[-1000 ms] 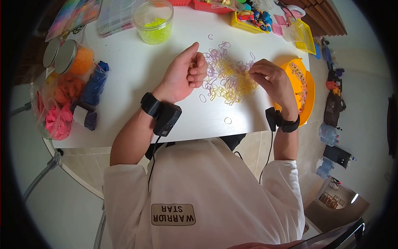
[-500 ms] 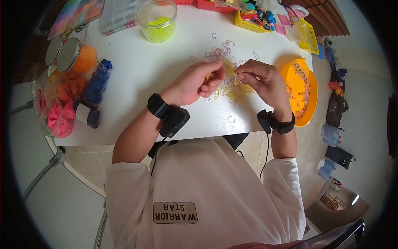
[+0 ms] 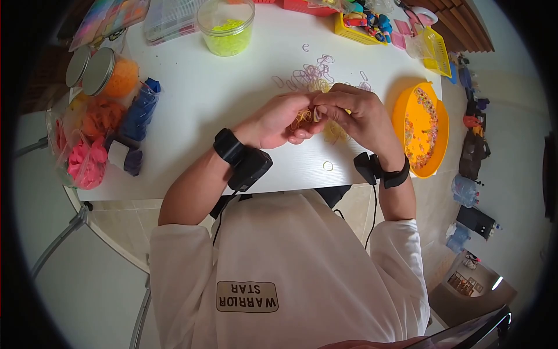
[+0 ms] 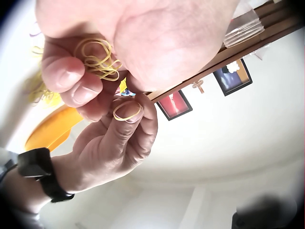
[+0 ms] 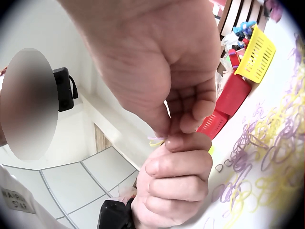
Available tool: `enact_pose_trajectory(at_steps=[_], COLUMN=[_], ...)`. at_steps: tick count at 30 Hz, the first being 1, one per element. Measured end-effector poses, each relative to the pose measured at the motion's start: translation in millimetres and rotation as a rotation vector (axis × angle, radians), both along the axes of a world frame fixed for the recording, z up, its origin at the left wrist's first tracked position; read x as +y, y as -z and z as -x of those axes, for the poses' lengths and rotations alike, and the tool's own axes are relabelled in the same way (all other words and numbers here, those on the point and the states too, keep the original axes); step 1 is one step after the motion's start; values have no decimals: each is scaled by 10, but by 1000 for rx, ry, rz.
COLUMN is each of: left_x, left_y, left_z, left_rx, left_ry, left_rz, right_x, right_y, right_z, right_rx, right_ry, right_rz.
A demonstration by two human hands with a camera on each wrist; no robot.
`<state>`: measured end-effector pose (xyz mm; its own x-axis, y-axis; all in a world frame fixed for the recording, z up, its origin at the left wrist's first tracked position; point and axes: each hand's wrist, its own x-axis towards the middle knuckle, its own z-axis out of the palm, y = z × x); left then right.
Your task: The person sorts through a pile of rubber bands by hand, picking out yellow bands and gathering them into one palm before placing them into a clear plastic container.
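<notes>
Thin yellow rubber bands bunch in her curled left hand, while only the left-wrist view shows one looped band pinched by her right hand.

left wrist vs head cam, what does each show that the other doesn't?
Left wrist only: a bunch of yellow rubber bands curled in the left hand's fingers, one yellow band on a right hand fingertip, framed pictures on a wall.
Head only: white table, loose pile of purple and yellow bands, orange bowl, clear jar of green bands.
Both: the two hands touching, bands between them.
</notes>
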<state>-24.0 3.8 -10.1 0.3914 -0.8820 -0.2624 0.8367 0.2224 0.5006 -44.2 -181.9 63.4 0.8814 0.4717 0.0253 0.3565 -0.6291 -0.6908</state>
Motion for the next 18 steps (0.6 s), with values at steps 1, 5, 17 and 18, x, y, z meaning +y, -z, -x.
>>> enact_pose_trajectory(at_steps=[1, 5, 17, 18], left_x=[2, 15, -43, -46], left_y=[17, 40, 75, 113], left_z=[0, -20, -12, -20], left_rx=[1, 6, 15, 5], left_ry=[1, 1, -88, -75], left_rz=[9, 0, -45, -37], right_x=[3, 0, 102, 113], right_y=[-3, 0, -8, 10], right_z=[4, 16, 64, 58], right_rx=[-1, 6, -225, -244], right_ry=[0, 10, -62, -65], right_rz=[-3, -16, 90, 100])
